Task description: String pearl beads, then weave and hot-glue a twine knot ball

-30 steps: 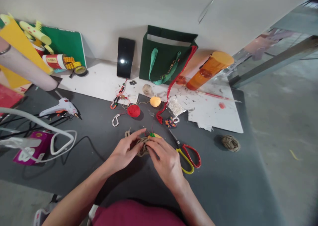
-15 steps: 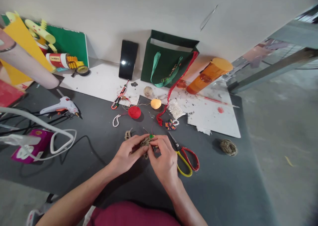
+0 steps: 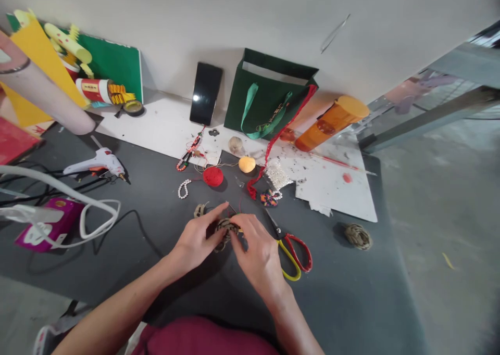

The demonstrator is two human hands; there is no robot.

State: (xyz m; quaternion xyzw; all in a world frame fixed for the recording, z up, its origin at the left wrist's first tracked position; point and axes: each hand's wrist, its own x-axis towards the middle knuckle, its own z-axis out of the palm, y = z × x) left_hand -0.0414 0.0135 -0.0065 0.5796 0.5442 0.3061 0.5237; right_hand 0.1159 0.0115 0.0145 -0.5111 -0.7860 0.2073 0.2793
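The big grey table [image 3: 332,303] is in front of me. A white board [image 3: 328,183] lies along its back. On the board is a green bag [image 3: 269,92], with an orange tube [image 3: 332,123] to the right of it. My right hand [image 3: 255,245] has its thumb and fingers clamped on a bundle of brown cord [image 3: 224,229]. My left hand [image 3: 197,240] presses its thumb on that bundle too. The pointing finger is stretched out, apart from the thumb. I can't tell if my hidden left fingers grip it. A black phone [image 3: 206,93] leans on the wall. The scissors [image 3: 278,233] lie just beside my right hand, with one red handle and one yellow. A second brown bundle [image 3: 358,237] sits well apart, near the right edge. The bundle I'm holding is between my hands, left of the scissors. Past it are a red ball [image 3: 213,176], then a smaller yellow ball [image 3: 247,164].
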